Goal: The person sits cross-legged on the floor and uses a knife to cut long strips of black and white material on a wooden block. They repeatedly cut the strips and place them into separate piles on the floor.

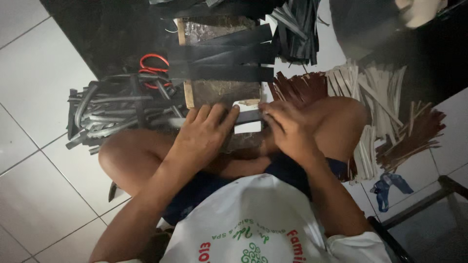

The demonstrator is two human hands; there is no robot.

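On the white tiled floor (39, 73), seen from the head camera, a person sits cross-legged with a worn wooden board (222, 90) lying in front of the knees, seemingly as a working surface. The left hand (204, 134) presses flat, fingers spread, on the near end of a dark strip (248, 116) that lies across the board; it appears to pin the strip down rather than grasp it. The right hand (287, 129) curls its fingers over the strip's other end, touching it, though I cannot tell whether it pinches the strip or holds something small against it. A pale rectangular piece (247, 127) shows just under the strip between the two hands.

Several wide black strips (224, 56) lie stacked across the far part of the board, probably kept within reach. Left of the board a bundle of grey-black strips (114, 109) rests with red-handled scissors (153, 65) on top. To the right, heaps of pale slats (375, 87) and reddish-brown slats (300, 87) fan out, sorted by colour beside the knee.
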